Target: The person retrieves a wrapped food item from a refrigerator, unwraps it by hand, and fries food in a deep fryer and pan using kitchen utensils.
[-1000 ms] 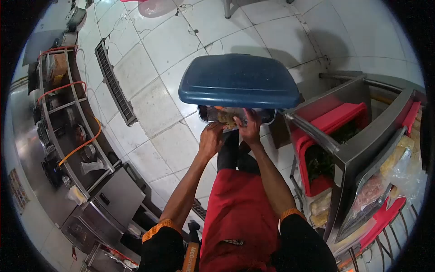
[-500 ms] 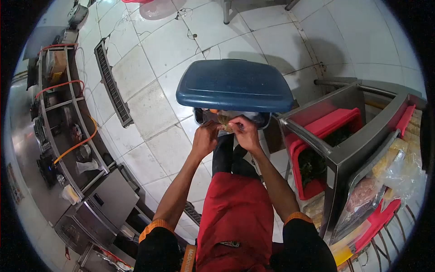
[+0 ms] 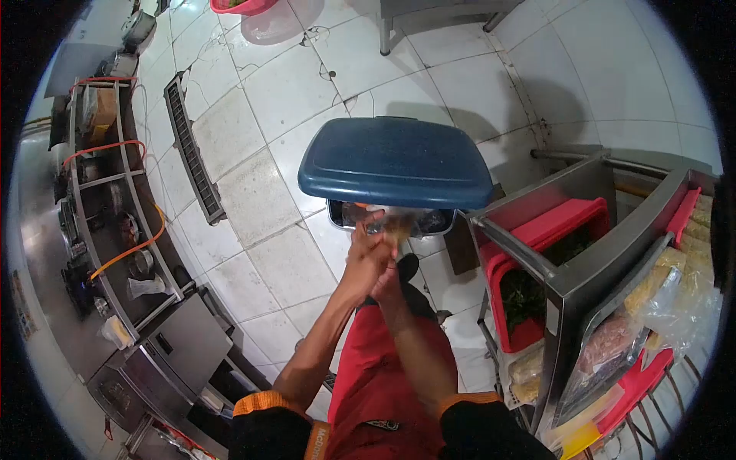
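Observation:
Both hands are close together at the front of a bin with a tilted blue lid (image 3: 395, 162). My left hand (image 3: 368, 249) has some fingers stretched toward the bin's opening and overlaps the other hand. Just behind and below it, my right hand (image 3: 388, 277) is partly covered, its fingers mostly hidden. A brownish item in clear plastic (image 3: 396, 228) lies at the fingertips, blurred; which hand grips it is unclear. Under the lid, the bin's rim (image 3: 452, 225) surrounds clear plastic and dark contents.
At the right, a metal rack (image 3: 571, 268) holds a red tub (image 3: 525, 330) of greens and bagged food. Metal counters (image 3: 188, 333) line the left. A floor grate (image 3: 192, 149) and a metal table leg (image 3: 385, 38) show beyond.
The hands were side by side, pinching the brownish item; now they overlap, the right one having moved left and down. The bin and rack sit slightly lower in view.

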Action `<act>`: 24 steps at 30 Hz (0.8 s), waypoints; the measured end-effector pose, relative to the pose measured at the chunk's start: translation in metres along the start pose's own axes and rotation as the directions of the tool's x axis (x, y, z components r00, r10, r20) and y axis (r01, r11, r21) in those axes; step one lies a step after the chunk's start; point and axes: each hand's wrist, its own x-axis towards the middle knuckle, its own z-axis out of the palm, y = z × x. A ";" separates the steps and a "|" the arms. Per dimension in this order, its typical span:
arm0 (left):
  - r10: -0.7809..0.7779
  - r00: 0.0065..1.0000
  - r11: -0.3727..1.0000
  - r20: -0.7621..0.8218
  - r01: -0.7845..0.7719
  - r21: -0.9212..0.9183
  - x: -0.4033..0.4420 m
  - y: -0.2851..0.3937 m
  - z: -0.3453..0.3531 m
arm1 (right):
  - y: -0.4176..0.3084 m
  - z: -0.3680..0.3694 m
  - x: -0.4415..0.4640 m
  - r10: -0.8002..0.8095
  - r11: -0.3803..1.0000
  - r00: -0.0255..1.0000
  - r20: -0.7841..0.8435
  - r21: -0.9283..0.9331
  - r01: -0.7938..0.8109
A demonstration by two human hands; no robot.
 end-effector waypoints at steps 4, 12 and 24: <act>0.197 0.973 0.938 0.119 -0.222 0.267 -0.039 0.057 -0.020 | -0.021 -0.024 0.039 0.306 0.723 0.952 0.021 0.645 -0.247; 0.031 0.998 0.966 0.048 -0.042 0.255 -0.003 0.011 -0.043 | -0.158 0.011 0.034 0.294 0.388 0.954 -0.060 -0.905 -0.176; 0.100 0.995 0.982 0.028 -0.104 0.157 -0.036 0.030 -0.024 | -0.052 -0.011 0.062 0.111 0.921 0.988 0.112 0.363 -0.144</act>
